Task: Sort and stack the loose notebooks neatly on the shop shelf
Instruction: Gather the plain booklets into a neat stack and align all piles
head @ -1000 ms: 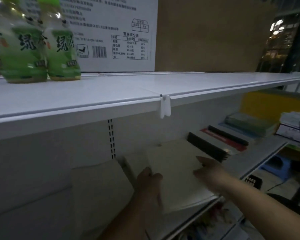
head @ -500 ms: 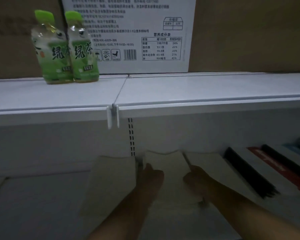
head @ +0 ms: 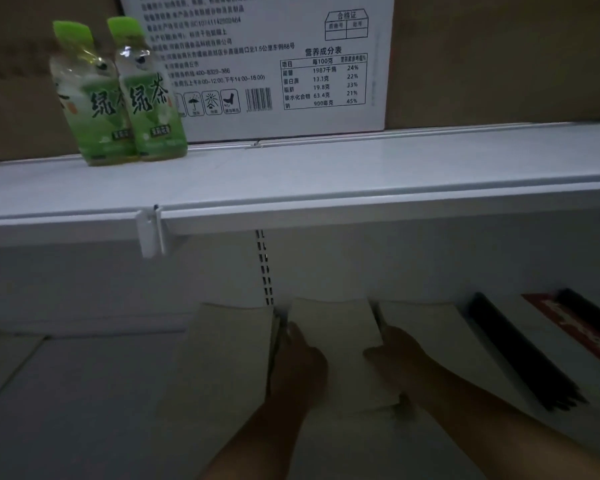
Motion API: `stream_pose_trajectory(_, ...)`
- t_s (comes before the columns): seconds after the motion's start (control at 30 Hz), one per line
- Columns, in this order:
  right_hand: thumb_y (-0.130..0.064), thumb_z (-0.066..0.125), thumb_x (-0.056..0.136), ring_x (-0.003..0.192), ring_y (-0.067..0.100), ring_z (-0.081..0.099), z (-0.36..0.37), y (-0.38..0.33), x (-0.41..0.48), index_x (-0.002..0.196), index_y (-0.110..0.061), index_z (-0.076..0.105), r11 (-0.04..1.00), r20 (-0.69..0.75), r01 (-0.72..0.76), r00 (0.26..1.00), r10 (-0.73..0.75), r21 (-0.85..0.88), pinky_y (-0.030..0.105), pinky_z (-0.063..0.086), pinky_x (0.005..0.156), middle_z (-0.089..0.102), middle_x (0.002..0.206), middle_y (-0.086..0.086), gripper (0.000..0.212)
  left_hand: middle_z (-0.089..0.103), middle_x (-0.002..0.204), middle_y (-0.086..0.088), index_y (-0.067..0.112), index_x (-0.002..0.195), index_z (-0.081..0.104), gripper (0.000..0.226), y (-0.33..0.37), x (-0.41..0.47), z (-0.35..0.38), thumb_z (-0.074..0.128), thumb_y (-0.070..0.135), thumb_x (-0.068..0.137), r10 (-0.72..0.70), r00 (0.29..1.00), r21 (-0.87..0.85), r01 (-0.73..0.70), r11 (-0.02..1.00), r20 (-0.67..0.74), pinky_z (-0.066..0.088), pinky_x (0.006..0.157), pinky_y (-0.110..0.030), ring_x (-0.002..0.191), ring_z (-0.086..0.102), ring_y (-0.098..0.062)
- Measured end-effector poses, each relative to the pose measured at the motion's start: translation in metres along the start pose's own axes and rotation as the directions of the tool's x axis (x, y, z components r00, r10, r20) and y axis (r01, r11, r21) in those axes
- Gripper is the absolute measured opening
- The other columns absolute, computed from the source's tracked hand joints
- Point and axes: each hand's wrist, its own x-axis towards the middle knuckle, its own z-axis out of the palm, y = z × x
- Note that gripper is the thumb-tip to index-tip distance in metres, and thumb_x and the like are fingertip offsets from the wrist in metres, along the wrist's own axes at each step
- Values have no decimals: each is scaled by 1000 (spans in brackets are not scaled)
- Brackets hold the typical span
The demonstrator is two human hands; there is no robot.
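Notebook stack [head: 333, 337] sits square now instead of skewed, so basically placed; left hand [head: 300, 362] presses its side, right hand [head: 397, 356] pinches it.

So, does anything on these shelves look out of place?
Only the two green tea bottles on the upper shelf: drinks standing above notebooks seem misplaced. The middle notebook stack looks square.

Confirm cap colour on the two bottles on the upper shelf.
Light green caps on both bottles, matching the green labels. The head view is the only one and shows them clearly.
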Motion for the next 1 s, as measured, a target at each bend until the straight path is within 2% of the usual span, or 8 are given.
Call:
stream_pose_trajectory(0.1, -31, 43, 97, 145, 22, 15, -6, -16, -22, 151, -14, 4, 920, -54, 188, 974, -219, -344, 25, 19, 113, 8, 159, 9, 70, 11, 157, -13, 11, 151, 5, 65, 0, 10, 3, 37, 13, 95, -5, 998, -4, 5, 1000, 60, 26, 112, -35, 142, 23, -30)
stream_pose_trajectory(0.17, -38, 31, 100, 146, 28, 12, -3, -25, -32, 151, -11, 11, 796, -75, 291, 919, -386, -530, 32, 15, 117, 6, 158, 16, 61, 7, 158, -16, 9, 151, 4, 66, 3, 8, -9, 39, 13, 95, 58, 993, 10, -60, 998, 102, 20, 117, -35, 145, 14, -29)
stream_pose_trajectory(0.23, -47, 15, 99, 141, 37, 27, 6, -43, -37, 146, -6, 29, 712, -89, 277, 899, -430, -645, 46, 25, 115, 21, 153, 24, 64, -3, 160, -8, 15, 152, -3, 65, -2, 3, -42, 36, 19, 99, 263, 959, 36, -268, 963, 110, 13, 118, -30, 147, 1, -21)
stream_pose_trajectory(0.33, -52, 15, 96, 147, 28, -1, 25, -72, -42, 152, -17, 6, 683, 56, 278, 943, -328, -676, 44, 2, 119, -5, 159, 12, 66, -5, 160, -1, 24, 152, 1, 58, -45, 6, -123, 31, 32, 102, 420, 899, 179, -436, 882, 123, 8, 117, -29, 147, -4, -16)
stream_pose_trajectory(0.5, -48, 26, 100, 147, 24, -8, 113, -186, -77, 152, -23, 2, 592, 276, 550, 826, -492, -589, 37, 2, 119, -10, 159, 8, 63, -8, 160, -4, 21, 152, 0, 59, -178, -3, -259, 19, 44, 101, 209, 975, 548, -218, 807, 80, 3, 119, -38, 147, -8, -20)
stream_pose_trajectory(0.6, -47, 28, 99, 146, 20, -11, 185, -254, -112, 152, -26, 2, 506, 423, 714, 697, -579, -484, 33, -1, 119, -12, 159, 3, 62, -8, 160, -5, 21, 152, 0, 60, -248, -22, -304, 19, 46, 101, 121, 992, 626, -122, 771, 44, 3, 120, -40, 147, -8, -21)
stream_pose_trajectory(0.8, -40, 37, 98, 147, 23, -5, 283, -320, -146, 151, -23, 12, 343, 556, 823, 561, -613, -452, 37, 5, 120, -5, 160, 6, 61, 1, 160, -6, 18, 152, 9, 58, -360, -60, -349, 25, 42, 101, -28, 999, 527, 11, 850, 25, 9, 119, -43, 147, -1, -24)
stream_pose_trajectory(1.0, -42, 35, 99, 147, 18, -2, 328, -351, -121, 152, -23, 10, 424, 579, 790, 613, -538, -443, 32, 7, 119, -5, 160, 2, 61, 12, 159, -5, 17, 150, 20, 56, -416, -75, -365, 33, 38, 101, -67, 998, 305, 58, 951, 19, 14, 116, -30, 147, 6, -22)
